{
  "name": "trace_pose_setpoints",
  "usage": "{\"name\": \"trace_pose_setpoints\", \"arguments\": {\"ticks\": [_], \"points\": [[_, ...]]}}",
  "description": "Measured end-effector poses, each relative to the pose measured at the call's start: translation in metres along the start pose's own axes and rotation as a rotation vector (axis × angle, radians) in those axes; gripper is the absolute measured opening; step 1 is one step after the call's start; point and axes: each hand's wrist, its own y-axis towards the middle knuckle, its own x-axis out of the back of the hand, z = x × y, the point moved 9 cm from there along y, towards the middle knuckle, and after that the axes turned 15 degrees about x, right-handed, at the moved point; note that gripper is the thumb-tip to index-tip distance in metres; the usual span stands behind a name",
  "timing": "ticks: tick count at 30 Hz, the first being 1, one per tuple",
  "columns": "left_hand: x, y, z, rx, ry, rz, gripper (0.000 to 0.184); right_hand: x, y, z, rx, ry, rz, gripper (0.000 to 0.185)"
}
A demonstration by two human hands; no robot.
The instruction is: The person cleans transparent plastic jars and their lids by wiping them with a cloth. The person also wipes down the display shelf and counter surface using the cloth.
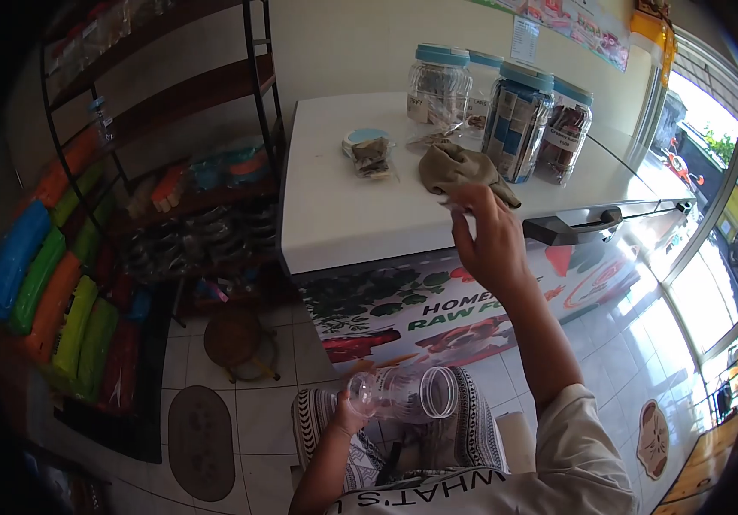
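Observation:
My left hand (353, 410) is wrapped round one end of a clear plastic jar (403, 393), which lies on its side above my lap with its wide rim to the right. My right hand (491, 245) reaches over the front edge of the white freezer top (343, 219). Its fingers are bent and apart from the thumb, at the near edge of a crumpled olive cloth (459, 167); whether they touch it is unclear. Left of the cloth lie a small packet (372, 159) and a pale blue lid (364, 136).
Several blue-lidded jars stand behind the cloth, including a jar of blue packets (519, 129). The freezer's black handle (575, 226) juts from its front. At left are a shelf rack (184, 94), colourful bags (55, 300) and a round stool (236, 339). Floor mats (200, 442) lie around.

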Motion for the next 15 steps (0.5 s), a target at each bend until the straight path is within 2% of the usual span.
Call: {"name": "trace_pose_setpoints", "arguments": {"ticks": [2,6,8,9,11,15], "points": [[-0.004,0.000,0.005,0.083,0.042,0.055,0.078,-0.032,0.035,-0.010,0.139,-0.128,0.085,0.014],[-0.008,-0.006,0.001,0.066,-0.006,0.044,0.075,-0.085,0.049,-0.040,0.138,-0.171,0.204,0.011],[-0.006,-0.009,-0.005,-0.012,-0.054,-0.015,0.074,-0.101,0.038,-0.057,-0.032,-0.021,0.369,0.021],[-0.005,-0.008,-0.007,-0.010,-0.053,-0.014,0.074,-0.102,0.038,-0.057,-0.033,-0.023,0.369,0.021],[-0.009,-0.008,-0.009,0.007,0.084,0.040,0.099,-0.101,0.035,-0.052,-0.002,-0.051,0.371,0.028],[0.003,-0.007,-0.009,-0.007,0.041,0.003,0.099,-0.104,0.030,-0.052,-0.023,-0.024,0.425,0.040]]}}
